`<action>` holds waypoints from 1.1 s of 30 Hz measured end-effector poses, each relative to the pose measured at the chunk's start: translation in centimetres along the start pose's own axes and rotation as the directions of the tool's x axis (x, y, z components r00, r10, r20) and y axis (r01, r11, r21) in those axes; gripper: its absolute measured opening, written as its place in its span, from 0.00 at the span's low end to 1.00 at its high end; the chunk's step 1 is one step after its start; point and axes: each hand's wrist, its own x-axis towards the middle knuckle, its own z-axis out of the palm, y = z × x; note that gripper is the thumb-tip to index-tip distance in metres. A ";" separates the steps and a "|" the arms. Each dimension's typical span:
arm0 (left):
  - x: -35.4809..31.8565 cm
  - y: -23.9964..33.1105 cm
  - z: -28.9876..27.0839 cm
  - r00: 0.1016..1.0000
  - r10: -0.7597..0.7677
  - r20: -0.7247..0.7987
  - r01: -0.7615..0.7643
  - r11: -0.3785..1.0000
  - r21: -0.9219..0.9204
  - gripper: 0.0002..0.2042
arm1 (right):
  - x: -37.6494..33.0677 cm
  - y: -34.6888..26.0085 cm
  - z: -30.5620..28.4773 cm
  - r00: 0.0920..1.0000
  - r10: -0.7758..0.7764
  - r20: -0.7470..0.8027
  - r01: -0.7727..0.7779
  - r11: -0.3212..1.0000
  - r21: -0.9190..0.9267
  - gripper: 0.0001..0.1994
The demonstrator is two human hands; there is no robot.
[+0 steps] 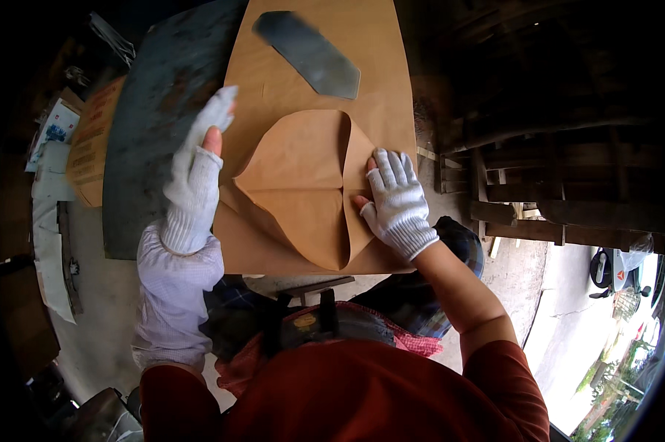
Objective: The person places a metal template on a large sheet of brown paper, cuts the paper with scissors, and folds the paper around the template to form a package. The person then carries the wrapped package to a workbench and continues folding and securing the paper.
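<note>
Resting the right hand [400,195] on the right side of the folded brown paper [296,214], atop a wider brown sheet [380,66], with fingers slightly spread; holding the left hand [192,173] left of it, fingers straight and together; having a grey plate [310,59] farther off.

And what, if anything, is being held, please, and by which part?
Nothing appears gripped: the right hand rests on the folded paper, right side; the left hand is empty.
</note>
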 end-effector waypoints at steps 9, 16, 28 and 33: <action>-7.6 -9.8 -2.4 0.960 0.044 0.277 -0.236 0.665 0.709 0.32 | 5.4 -1.6 2.8 0.986 -0.096 -0.134 0.097 0.995 0.001 0.36; -7.3 -8.3 -0.7 0.956 0.005 0.294 -0.249 0.547 0.799 0.40 | 5.5 -1.7 3.0 0.982 -0.115 -0.147 0.113 0.993 -0.022 0.35; -5.1 -6.7 1.3 0.898 -0.206 0.389 -0.315 0.319 0.894 0.45 | 5.2 -1.6 3.2 0.982 -0.106 -0.154 0.108 0.994 0.008 0.36; -2.9 -6.1 7.7 0.967 -0.250 0.044 0.032 0.292 0.956 0.46 | 5.0 -0.2 4.3 0.989 -0.082 -0.123 0.100 0.985 0.142 0.30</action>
